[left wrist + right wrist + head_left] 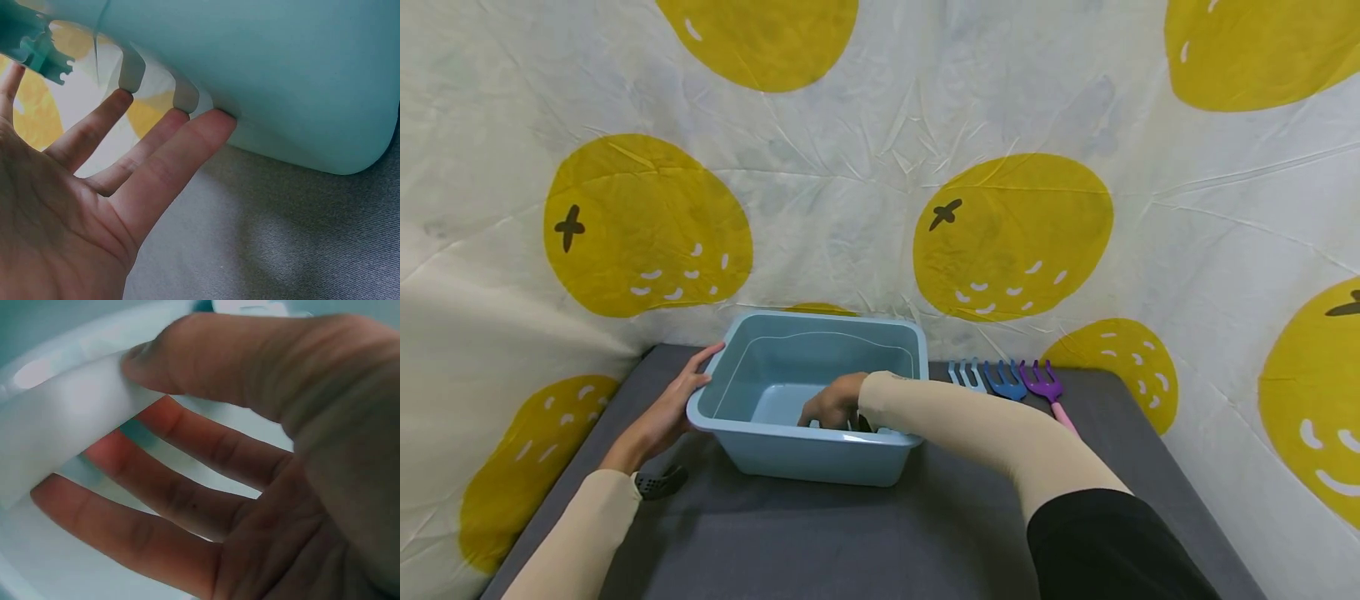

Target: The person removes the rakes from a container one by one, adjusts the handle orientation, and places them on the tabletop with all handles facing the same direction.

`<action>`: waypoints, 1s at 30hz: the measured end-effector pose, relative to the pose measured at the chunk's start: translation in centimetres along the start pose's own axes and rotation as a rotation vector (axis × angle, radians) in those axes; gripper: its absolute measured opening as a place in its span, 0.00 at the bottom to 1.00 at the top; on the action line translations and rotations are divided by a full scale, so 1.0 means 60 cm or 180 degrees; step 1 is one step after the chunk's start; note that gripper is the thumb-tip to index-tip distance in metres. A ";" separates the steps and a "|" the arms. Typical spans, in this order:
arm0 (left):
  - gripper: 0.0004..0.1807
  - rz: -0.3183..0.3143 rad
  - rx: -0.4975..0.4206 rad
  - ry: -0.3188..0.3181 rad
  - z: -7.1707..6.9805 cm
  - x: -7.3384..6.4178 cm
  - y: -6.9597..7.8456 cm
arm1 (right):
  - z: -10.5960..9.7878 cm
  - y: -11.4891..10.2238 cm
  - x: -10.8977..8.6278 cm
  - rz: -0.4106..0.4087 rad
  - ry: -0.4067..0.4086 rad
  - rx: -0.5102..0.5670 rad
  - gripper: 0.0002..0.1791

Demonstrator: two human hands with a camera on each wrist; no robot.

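Note:
A light blue plastic tub (805,435) stands on the grey table (820,533). My left hand (668,410) lies flat against the tub's left wall, its straight fingers (169,156) touching the tub (287,75) just under the rim. My right hand (832,407) reaches down inside the tub near its front wall. In the right wrist view, the right hand (106,419) pinches a white flat piece (56,444), thumb on top and fingers beneath it. What the piece belongs to is hidden.
Three plastic forks lie behind the tub on the right: a pale blue fork (966,375), a blue fork (1003,379) and a purple fork (1043,385) with a pink handle. A dark perforated object (660,482) sits by my left wrist. A lemon-print cloth (1015,237) hangs behind the table.

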State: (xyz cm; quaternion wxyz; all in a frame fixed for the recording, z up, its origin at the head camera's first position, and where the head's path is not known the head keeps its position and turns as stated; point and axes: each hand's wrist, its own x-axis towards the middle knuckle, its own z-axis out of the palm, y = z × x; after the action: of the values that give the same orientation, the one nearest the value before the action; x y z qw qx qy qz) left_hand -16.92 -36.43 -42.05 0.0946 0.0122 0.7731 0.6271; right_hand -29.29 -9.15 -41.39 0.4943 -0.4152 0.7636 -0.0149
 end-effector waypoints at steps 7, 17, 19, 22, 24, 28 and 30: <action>0.34 0.0002 -0.0045 -0.0022 0.002 0.000 -0.002 | -0.032 -0.007 -0.047 -0.0116 0.0061 0.0167 0.12; 0.34 0.0040 0.0013 -0.0024 -0.001 0.002 0.002 | -0.061 0.000 -0.159 -0.0203 0.0655 0.0264 0.19; 0.34 0.0035 0.0021 -0.0027 0.000 0.001 0.004 | -0.064 0.008 -0.181 -0.0260 0.0801 0.0249 0.19; 0.34 0.0024 0.0034 -0.0030 0.000 -0.001 0.006 | -0.067 0.013 -0.213 -0.0288 0.1004 0.0193 0.19; 0.34 0.0017 0.0041 -0.0029 0.000 -0.002 0.007 | -0.067 0.015 -0.231 -0.0281 0.1084 0.0194 0.19; 0.34 0.0020 0.0053 -0.0063 0.001 -0.005 0.009 | -0.064 0.018 -0.266 -0.0228 0.1176 0.0302 0.20; 0.34 0.0024 0.0049 -0.0086 0.002 -0.005 0.010 | -0.061 0.021 -0.281 -0.0221 0.1220 0.0377 0.20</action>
State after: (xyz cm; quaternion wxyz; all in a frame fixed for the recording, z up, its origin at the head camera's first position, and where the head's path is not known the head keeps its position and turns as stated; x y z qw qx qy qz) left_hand -16.65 -36.24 -41.46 0.1025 0.0243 0.7764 0.6213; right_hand -30.07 1.18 -27.54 0.3627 -0.4010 0.8267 -0.1555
